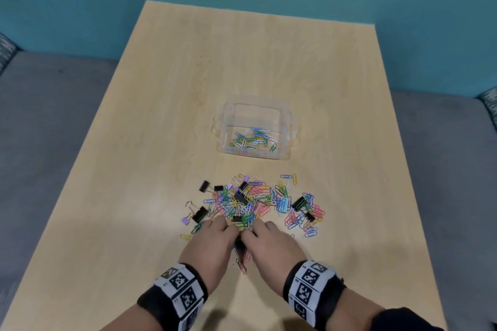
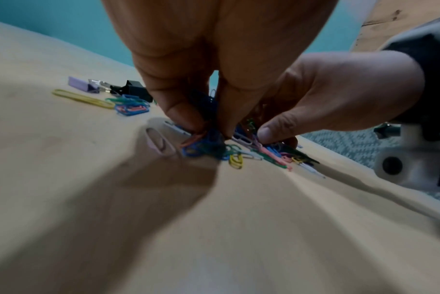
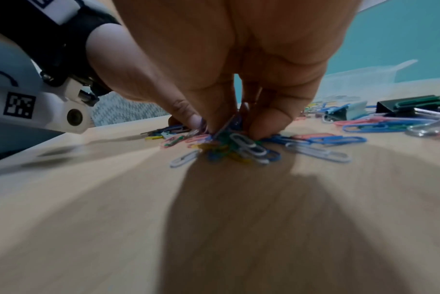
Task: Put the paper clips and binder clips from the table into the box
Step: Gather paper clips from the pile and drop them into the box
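A heap of coloured paper clips [image 1: 258, 203] mixed with black, purple and light-blue binder clips lies on the wooden table [image 1: 161, 142]. Behind it stands a clear plastic box [image 1: 254, 130] holding several paper clips. Both hands meet at the heap's near edge. My left hand [image 1: 215, 239] curls its fingertips [image 2: 186, 117] round a bunch of paper clips [image 2: 203, 147] on the tabletop. My right hand [image 1: 269, 242] does the same, its fingertips [image 3: 264, 123] pinching a bunch of clips [image 3: 234, 147]. What lies under the palms is hidden.
Loose clips lie apart at the left: a purple binder clip [image 1: 185, 221], a black binder clip [image 1: 200, 214] and a yellow paper clip [image 1: 185, 236]. More clips spread to the right [image 1: 306, 212]. Grey upholstery surrounds the table, with a teal wall behind.
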Motion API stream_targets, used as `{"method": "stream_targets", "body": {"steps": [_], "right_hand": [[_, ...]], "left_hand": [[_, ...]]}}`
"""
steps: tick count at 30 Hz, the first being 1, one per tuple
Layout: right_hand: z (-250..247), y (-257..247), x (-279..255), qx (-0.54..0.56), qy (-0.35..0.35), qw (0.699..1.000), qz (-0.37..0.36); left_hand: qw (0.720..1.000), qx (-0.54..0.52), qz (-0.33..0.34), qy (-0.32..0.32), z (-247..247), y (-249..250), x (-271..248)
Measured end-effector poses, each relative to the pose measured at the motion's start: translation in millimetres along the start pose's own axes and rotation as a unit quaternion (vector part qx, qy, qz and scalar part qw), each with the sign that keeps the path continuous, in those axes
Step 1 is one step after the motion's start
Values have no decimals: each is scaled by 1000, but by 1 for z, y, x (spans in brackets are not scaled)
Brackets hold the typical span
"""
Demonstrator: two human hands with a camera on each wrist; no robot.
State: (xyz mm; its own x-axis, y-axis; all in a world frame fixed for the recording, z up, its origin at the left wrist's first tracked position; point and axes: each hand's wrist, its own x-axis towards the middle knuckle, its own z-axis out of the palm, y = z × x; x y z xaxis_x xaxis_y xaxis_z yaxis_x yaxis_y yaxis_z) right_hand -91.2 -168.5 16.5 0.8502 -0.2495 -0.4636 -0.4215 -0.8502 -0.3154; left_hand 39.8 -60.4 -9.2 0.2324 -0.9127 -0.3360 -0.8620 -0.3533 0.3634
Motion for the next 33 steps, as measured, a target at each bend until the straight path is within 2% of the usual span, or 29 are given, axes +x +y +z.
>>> {"method": "stream_targets", "body": {"steps": [7,14,17,20,24,27,29,31,33], "right_hand": [[-8,14,3,49,-4,999,3],[-49,30,6,171,-68,983,26],[-81,39,15,244,-81,964,61],[-119,54,35,293,-31,951,96],[-165,74,76,226,81,965,105],[-185,77,101,198,119,965,123],[-190,79,110,234,116,957,129],[-190,82,109,280,120,943,135],[-184,89,97,274,142,941,139]], "left_hand": [[998,-62,-29,5,-11,-2,2],[991,-94,-13,-93,-54,1,18],[987,-127,-25,-97,-87,3,36],[987,-150,-45,-31,-126,4,69],[992,-108,-49,49,-162,7,123],[992,-86,-63,62,-171,12,153],[990,-110,-68,54,-170,15,162],[985,-146,-72,57,-169,13,161],[979,-173,-76,81,-167,5,148]]}}
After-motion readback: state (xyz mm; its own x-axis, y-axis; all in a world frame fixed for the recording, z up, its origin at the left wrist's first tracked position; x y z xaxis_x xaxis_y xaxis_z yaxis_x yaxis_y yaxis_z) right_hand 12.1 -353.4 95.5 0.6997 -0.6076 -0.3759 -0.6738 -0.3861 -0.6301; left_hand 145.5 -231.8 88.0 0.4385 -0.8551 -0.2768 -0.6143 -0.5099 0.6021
